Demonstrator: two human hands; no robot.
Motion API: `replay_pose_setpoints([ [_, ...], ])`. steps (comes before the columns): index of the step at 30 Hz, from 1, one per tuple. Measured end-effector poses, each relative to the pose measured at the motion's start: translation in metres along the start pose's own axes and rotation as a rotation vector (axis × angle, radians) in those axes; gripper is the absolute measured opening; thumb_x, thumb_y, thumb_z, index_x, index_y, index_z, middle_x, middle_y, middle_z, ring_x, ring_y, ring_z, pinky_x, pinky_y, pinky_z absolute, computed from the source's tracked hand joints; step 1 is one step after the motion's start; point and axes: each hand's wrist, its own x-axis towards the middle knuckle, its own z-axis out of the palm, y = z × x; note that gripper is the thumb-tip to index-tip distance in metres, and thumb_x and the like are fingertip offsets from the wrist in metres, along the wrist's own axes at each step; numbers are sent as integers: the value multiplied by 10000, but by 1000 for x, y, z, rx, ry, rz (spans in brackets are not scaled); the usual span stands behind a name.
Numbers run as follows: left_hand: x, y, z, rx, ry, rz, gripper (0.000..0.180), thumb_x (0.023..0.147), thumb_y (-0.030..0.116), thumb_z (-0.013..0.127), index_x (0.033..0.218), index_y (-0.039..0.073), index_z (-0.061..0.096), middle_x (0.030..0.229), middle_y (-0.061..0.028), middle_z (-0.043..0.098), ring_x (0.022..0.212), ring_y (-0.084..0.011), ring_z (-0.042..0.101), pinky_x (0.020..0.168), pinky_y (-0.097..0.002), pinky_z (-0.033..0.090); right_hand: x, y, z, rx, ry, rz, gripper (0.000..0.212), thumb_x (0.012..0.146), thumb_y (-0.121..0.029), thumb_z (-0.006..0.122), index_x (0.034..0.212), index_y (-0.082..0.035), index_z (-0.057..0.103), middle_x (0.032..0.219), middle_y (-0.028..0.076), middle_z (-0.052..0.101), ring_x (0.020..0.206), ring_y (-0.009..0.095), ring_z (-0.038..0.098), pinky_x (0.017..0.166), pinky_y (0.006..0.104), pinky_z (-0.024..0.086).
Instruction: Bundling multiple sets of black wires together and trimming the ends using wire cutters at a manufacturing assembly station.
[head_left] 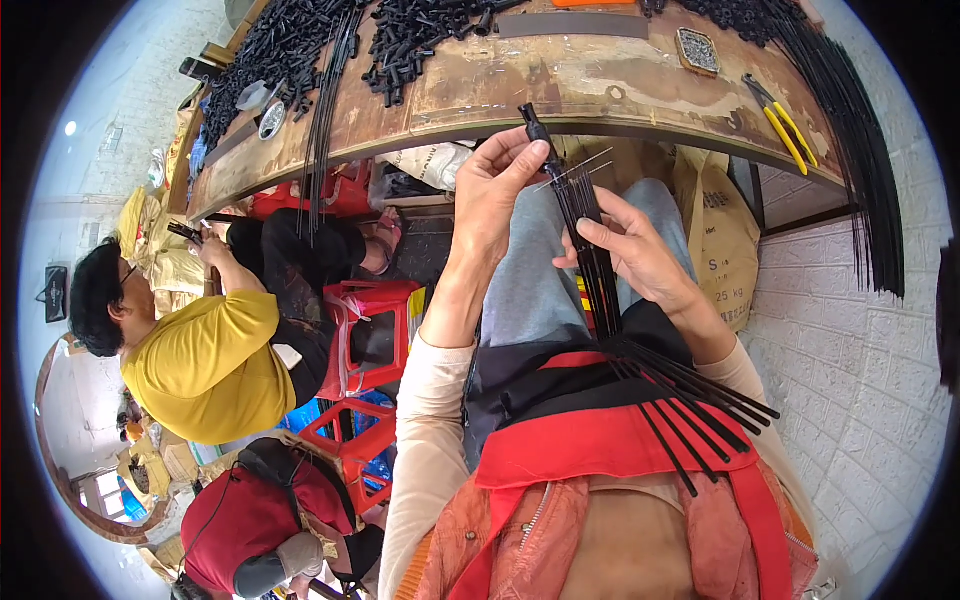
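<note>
My left hand (490, 190) pinches a black plastic umbrella runner (535, 122), a short tube with a stepped collar, between thumb and fingers, upright just off the bench's near edge. Below the runner hangs a bundle of slim black umbrella ribs (597, 290), running down across my lap, its lower ends fanning out over my red apron (570, 450). My right hand (640, 250) closes round the upper part of the bundle, thumb in front and some fingertips behind it. Thin bright metal wires (590, 162) stick out sideways near the runner.
On the wooden bench (560, 85) lie piles of black plastic fittings (425, 40), yellow-handled pliers (785, 125), a small tray of metal bits (697, 50) and long black rods (840, 140) overhanging the right edge. Red stools (375, 340) and two people, in yellow and dark red, are left.
</note>
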Motion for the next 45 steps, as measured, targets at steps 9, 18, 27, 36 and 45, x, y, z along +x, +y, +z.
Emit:
replay_pose_setpoints([
  [9,6,-1,-7,65,-95,-7,308,911,137,681,1168,-26,635,1011,-71,702,879,-112,646,767,-257,528,2,-1,-2,3,-16,8,388,982,-157,558,1337,-36,458,926,53,587,845,132,606,893,416,545],
  [18,7,-4,-9,-15,-180,-43,355,915,127,673,1222,-30,590,1023,-83,702,910,-126,658,807,-265,524,1,-1,-6,38,-34,9,424,980,-168,565,1364,-42,439,937,52,587,861,127,608,899,417,542],
  [27,-13,1,-4,51,-91,7,458,904,60,653,1323,-44,501,1126,-171,670,1035,-192,648,946,-325,508,1,0,-6,18,-5,0,416,979,-160,566,1359,-42,444,942,52,594,861,127,612,891,409,546],
  [36,-31,15,4,146,-31,82,734,806,-75,701,1447,-26,345,1166,-220,642,1071,-229,642,946,-333,505,3,2,-4,33,-38,33,414,974,-157,570,1352,-49,443,957,64,599,867,138,616,897,433,545],
  [45,-5,-4,-23,-291,-399,-131,640,836,23,717,1403,-8,423,1178,-117,655,1065,-179,635,949,-315,489,9,9,-19,174,-197,101,388,976,-182,572,1330,-70,456,955,75,599,848,160,628,889,452,543],
])
